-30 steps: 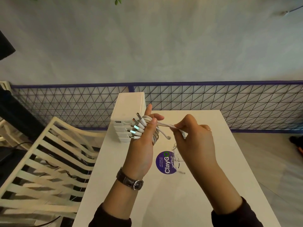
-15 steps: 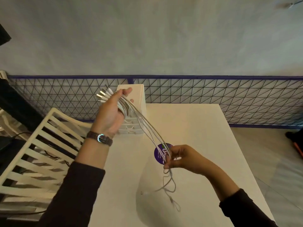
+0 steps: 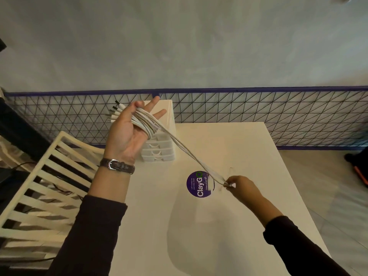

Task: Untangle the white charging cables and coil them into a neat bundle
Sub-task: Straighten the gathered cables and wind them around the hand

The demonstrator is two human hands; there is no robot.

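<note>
Several white charging cables (image 3: 179, 145) run as a taut bunch from upper left to lower right above the white table (image 3: 249, 156). My left hand (image 3: 127, 134) is raised, palm up, with the cables wrapped around its fingers; their plug ends (image 3: 115, 113) stick out past the thumb side. My right hand (image 3: 240, 186) is lower, near the table's right half, pinching the far ends of the cables between its fingertips. The cable tips there are blurred.
A white stack of small drawers (image 3: 160, 144) stands at the table's back left, behind my left hand. A round purple sticker (image 3: 200, 184) lies mid-table. A white slatted chair (image 3: 45, 186) stands to the left. A purple wire fence (image 3: 258, 112) runs behind.
My right hand has slid along the cables to their ends and moved right, pulling them straight. The loose tails that hung below it are gone. My left hand opened, palm up.
</note>
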